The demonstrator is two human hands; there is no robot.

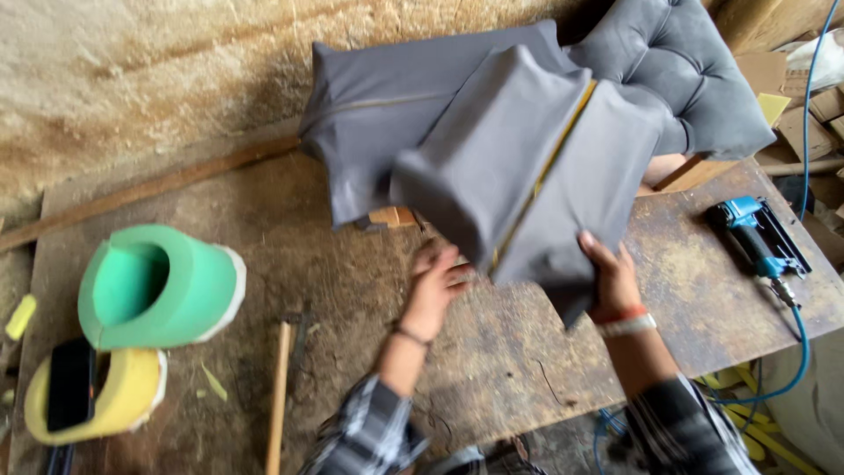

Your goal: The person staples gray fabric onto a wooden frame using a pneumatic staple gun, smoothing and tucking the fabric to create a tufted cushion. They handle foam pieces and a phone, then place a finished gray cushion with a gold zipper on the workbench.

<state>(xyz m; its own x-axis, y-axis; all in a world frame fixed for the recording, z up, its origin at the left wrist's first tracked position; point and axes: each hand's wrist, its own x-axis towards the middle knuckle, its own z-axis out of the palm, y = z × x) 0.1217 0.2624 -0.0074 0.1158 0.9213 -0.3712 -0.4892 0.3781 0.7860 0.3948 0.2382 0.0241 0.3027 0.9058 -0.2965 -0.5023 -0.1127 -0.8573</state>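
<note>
A grey fabric-covered cushion with a yellow zip line along its middle is lifted above the worn wooden table. My right hand grips its lower right corner from below. My left hand reaches under its lower left edge with fingers curled on the fabric. A second grey cushion lies behind it on the table, partly covered by the lifted one. A tufted grey cushion rests at the back right.
A blue pneumatic stapler with a blue hose lies at the table's right. A green foam roll and a yellow foam roll holding a black phone sit at the left. A wooden-handled hammer lies near the front edge.
</note>
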